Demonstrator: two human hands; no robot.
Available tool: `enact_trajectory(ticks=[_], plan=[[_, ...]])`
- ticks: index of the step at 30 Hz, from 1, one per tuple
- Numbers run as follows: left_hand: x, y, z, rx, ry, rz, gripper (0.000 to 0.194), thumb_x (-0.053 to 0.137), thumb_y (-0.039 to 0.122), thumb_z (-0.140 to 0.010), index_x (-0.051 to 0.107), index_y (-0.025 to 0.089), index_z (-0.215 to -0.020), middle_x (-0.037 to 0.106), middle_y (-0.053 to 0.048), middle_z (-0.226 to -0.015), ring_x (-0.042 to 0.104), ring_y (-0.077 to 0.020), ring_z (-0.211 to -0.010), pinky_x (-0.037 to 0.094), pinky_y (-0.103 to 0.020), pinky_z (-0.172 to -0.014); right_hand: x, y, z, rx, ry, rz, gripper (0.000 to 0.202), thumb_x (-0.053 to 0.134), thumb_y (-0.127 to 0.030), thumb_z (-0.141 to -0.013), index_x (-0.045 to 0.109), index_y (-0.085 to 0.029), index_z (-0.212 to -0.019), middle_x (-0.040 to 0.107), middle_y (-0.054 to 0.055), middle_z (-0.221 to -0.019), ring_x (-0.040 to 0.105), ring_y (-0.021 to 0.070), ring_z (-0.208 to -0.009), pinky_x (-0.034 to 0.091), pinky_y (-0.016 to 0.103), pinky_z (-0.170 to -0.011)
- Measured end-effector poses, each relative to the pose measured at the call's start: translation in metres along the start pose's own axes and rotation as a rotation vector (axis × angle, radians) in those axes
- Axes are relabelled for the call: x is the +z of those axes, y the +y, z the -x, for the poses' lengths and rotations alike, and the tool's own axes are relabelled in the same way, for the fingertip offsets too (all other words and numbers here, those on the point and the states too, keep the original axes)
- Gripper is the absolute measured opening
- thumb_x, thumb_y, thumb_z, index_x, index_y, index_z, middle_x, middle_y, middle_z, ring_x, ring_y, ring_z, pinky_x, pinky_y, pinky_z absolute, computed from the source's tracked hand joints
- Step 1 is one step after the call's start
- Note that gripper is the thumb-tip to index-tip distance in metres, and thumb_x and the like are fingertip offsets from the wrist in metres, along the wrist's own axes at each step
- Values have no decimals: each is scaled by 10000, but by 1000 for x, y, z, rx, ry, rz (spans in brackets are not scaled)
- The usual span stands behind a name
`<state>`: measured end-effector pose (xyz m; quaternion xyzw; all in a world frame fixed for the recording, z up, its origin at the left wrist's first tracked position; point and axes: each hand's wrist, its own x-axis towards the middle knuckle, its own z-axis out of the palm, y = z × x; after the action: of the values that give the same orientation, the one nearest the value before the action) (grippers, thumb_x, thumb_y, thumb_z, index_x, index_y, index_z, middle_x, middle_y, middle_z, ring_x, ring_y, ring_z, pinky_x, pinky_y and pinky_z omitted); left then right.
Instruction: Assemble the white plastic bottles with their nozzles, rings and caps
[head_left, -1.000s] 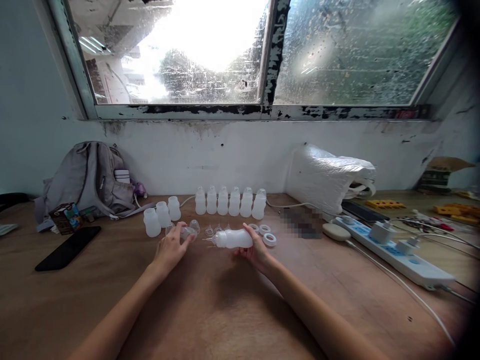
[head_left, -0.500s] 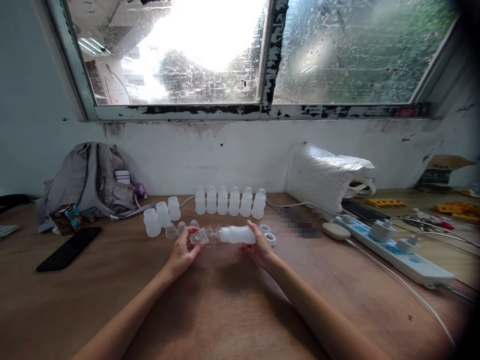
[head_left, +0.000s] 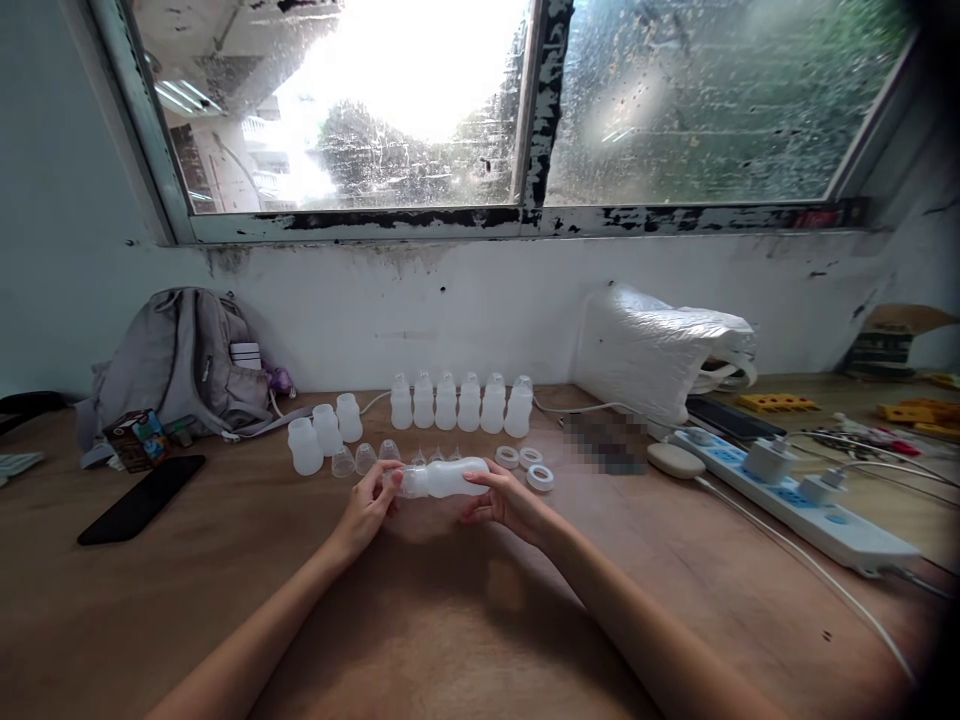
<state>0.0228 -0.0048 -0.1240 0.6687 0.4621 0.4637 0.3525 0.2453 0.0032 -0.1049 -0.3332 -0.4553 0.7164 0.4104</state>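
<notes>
A frosted white baby bottle (head_left: 454, 478) lies sideways in the air above the table, with my right hand (head_left: 510, 497) gripping its base end. At its other end, my left hand (head_left: 373, 497) pinches a clear bottle cap (head_left: 409, 481), which sits over the bottle's top. Behind my hands stand several loose clear caps (head_left: 365, 459) and several clear nipples (head_left: 437, 455), partly hidden by the bottle. White collar rings (head_left: 539, 478) lie just right of my right hand. Three open bottles (head_left: 306, 447) stand at the left, and a row of capped bottles (head_left: 469, 403) is at the back.
A black phone (head_left: 141, 499), a small carton (head_left: 135, 440) and a grey backpack (head_left: 176, 360) occupy the left. To the right are a power strip (head_left: 795, 500) with chargers and cables, a white puck-shaped device (head_left: 675, 460) and a silvery bag (head_left: 637, 350) against the wall.
The cap and the bottle, apart before, have come together, with the cap now over the nipple end. My right hand has moved left with the bottle, uncovering more of the rings.
</notes>
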Motion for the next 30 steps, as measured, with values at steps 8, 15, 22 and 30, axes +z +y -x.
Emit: enact_trajectory(ticks=[8, 15, 22, 30], plan=[[2, 1, 3, 53, -15, 37, 352, 477, 421, -783, 471, 201, -1057, 505, 25, -658, 518, -118, -601, 441, -218, -557, -3, 4, -7, 141, 206, 323, 483, 447, -592, -721, 517, -132, -849, 569, 28, -551, 491, 93, -331, 345, 170, -260], [1, -3, 2, 168, -17, -145, 379, 583, 372, -715, 477, 200, -1035, 555, -22, -865, 544, -138, -726, 469, -230, -630, -3, 0, -6, 161, 251, 483, 541, 363, -645, -726, 521, -134, -806, 496, -9, -429, 406, 82, -245, 224, 167, -212], [-1, -4, 1, 174, -40, -85, 373, 584, 339, -720, 457, 189, -1037, 554, -36, -932, 564, -151, -791, 488, -257, -697, -4, 2, -5, 16, 172, 468, 376, 460, -536, -741, 476, -179, -858, 483, -53, -489, 401, 50, -276, 241, 146, -250], [0, -3, 4, 200, -95, -69, 410, 595, 321, -717, 477, 176, -1083, 582, -55, -939, 577, -168, -811, 486, -269, -723, -6, 13, -10, -81, 212, 532, 422, 404, -561, -753, 491, -151, -702, 449, -42, -415, 345, 60, -265, 209, 173, -259]])
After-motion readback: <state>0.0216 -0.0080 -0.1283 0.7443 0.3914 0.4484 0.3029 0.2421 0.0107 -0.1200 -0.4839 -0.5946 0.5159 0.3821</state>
